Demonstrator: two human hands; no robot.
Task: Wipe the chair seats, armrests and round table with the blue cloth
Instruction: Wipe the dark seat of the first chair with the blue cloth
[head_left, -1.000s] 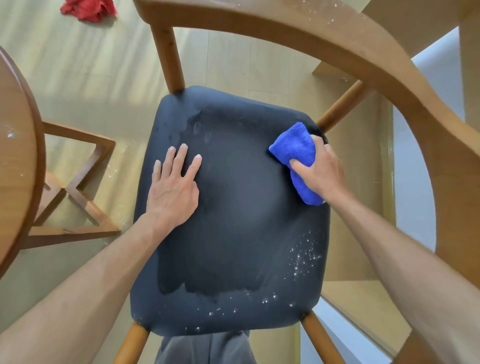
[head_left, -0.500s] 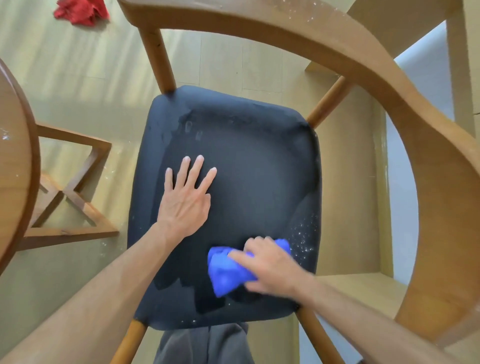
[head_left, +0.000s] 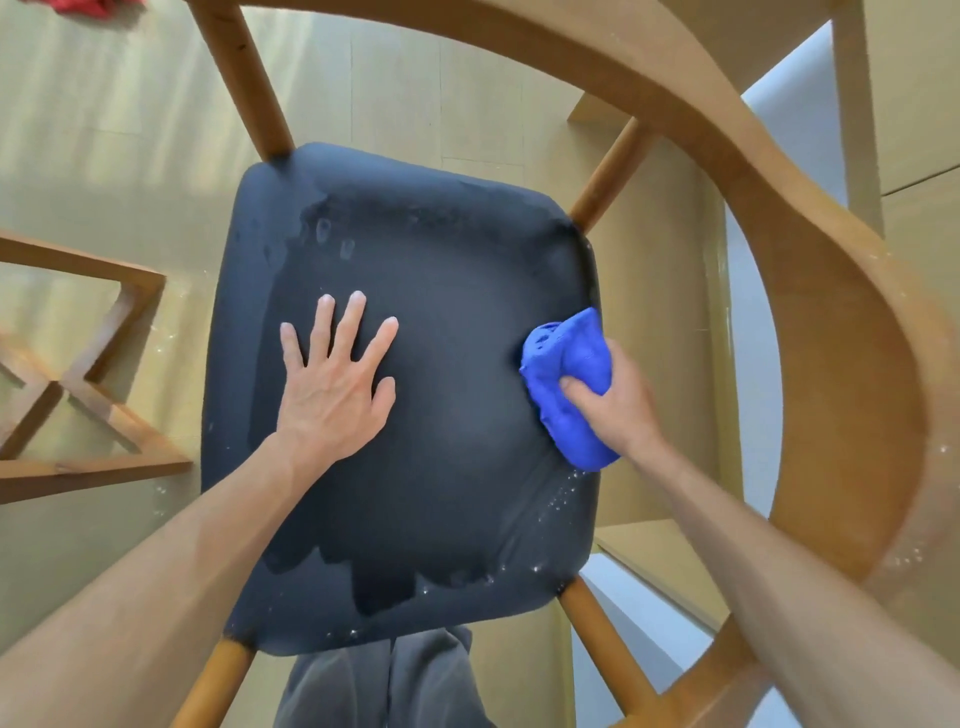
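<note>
right hand gripping bunched cloth at seat edge; left hand pressing flat, fingers spread; specks seemingly remaining near front; armrests, table pending.

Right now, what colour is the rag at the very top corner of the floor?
Red. The rag shows only partly, cut off at the head view's top-left edge.

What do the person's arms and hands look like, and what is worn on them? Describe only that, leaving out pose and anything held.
Both forearms are bare for all of their length that shows, with no sleeve in view. The left hand and the right hand wear no gloves. No watch, bracelet or ring shows on either wrist or on the visible fingers. Grey trousers show at the bottom edge.
</note>
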